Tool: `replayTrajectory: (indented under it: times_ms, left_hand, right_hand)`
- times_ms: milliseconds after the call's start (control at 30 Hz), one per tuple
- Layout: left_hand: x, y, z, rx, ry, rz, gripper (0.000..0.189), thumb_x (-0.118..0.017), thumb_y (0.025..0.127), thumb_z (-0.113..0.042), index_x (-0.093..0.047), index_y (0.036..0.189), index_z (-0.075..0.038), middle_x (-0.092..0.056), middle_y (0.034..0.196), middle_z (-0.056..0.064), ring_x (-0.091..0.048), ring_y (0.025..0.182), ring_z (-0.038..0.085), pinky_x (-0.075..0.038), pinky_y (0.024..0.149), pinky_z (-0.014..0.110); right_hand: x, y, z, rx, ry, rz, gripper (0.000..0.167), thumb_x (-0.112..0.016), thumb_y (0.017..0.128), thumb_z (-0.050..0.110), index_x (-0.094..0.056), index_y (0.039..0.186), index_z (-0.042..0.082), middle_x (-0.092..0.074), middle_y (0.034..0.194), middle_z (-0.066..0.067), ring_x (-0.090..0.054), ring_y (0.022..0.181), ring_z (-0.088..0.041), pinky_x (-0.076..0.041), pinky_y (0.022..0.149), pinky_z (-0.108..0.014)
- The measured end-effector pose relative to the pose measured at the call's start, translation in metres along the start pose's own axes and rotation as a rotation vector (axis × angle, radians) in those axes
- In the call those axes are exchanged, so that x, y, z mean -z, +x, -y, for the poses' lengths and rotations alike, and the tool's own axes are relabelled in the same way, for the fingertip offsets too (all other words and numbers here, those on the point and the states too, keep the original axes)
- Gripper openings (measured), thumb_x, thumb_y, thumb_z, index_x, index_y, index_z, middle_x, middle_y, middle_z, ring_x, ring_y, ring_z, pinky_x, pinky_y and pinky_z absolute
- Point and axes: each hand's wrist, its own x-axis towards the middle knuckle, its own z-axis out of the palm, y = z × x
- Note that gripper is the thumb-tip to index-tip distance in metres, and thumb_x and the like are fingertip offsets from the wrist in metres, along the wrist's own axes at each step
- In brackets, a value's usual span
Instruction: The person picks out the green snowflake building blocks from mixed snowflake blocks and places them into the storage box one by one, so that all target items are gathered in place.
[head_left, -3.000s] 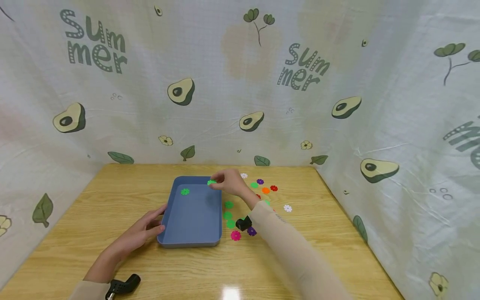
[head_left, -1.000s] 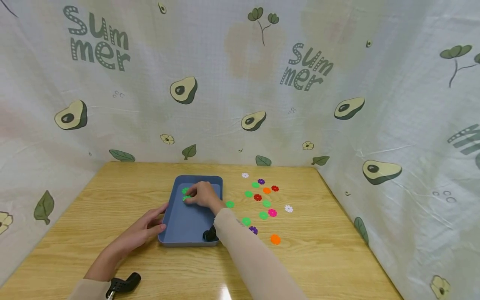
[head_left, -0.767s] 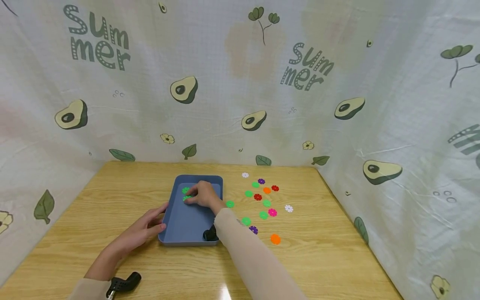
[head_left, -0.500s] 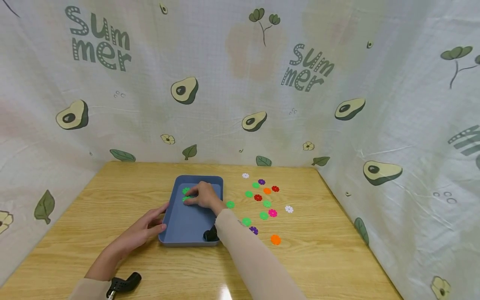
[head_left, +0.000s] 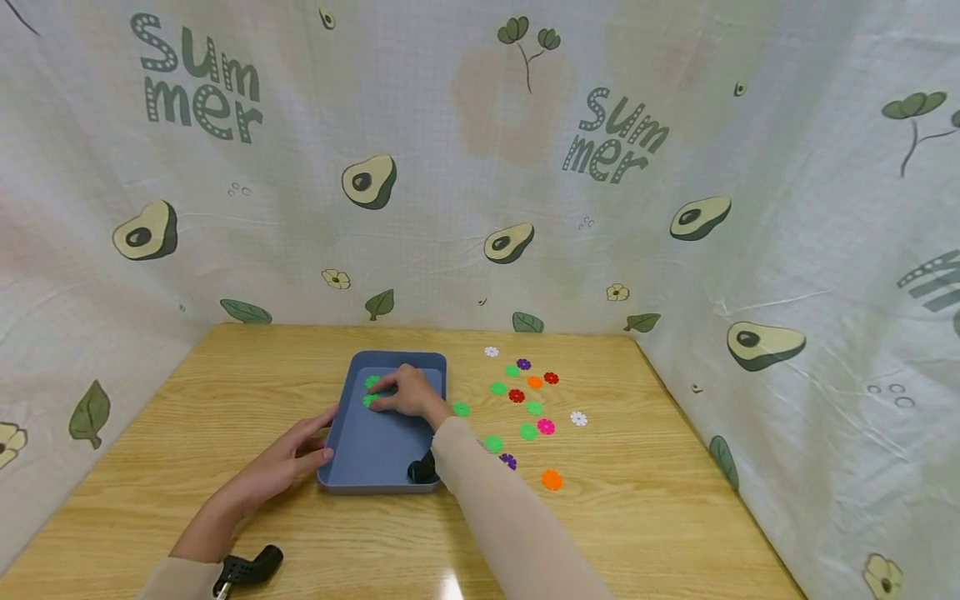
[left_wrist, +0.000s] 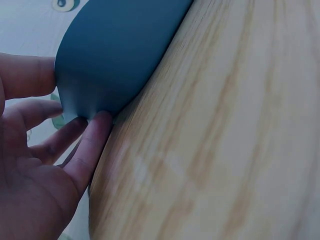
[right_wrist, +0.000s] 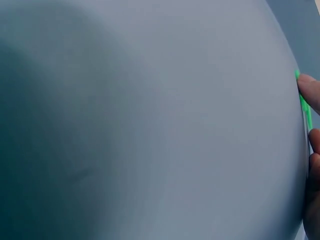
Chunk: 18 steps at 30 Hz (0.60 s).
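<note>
My left hand rests against the left side of a blue-grey tray. In the left wrist view its fingertips touch the outer wall near the table. My right hand reaches over the tray's right wall, and its thumb and fingers pinch a green flower-shaped disc low over the tray floor. The right wrist view shows a fingertip against a sliver of this green disc. Just beyond it on the tray floor lies another green flower-shaped disc.
Right of the tray, several flower-shaped discs lie scattered on the wooden table, such as an orange disc, a white disc and a red disc. A patterned cloth hangs along the table's back and sides.
From the tray's far right corner, my right hand has moved left and nearer with a green disc, now beside the other one. Lately that disc has shifted slightly nearer. My left hand has stayed put.
</note>
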Motion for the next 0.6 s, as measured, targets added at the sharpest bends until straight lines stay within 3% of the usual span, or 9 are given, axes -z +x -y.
replayTrajectory:
  times_ms: [600]
  left_hand:
    - [0.0002,-0.0006,-0.0016,0.026,-0.016,0.006,0.074,-0.059,0.111,-0.023,-0.018,0.172,-0.014,-0.016,0.171,0.029,-0.039,0.146,0.057,-0.045,0.096,0.017]
  right_hand:
    - [-0.0001,0.0008,0.0046,0.026,-0.048,0.007,0.027,-0.085,0.094,0.035,-0.084,0.118,0.025,-0.077,0.126,0.009,-0.060,0.131,-0.014,-0.032,0.121,-0.041]
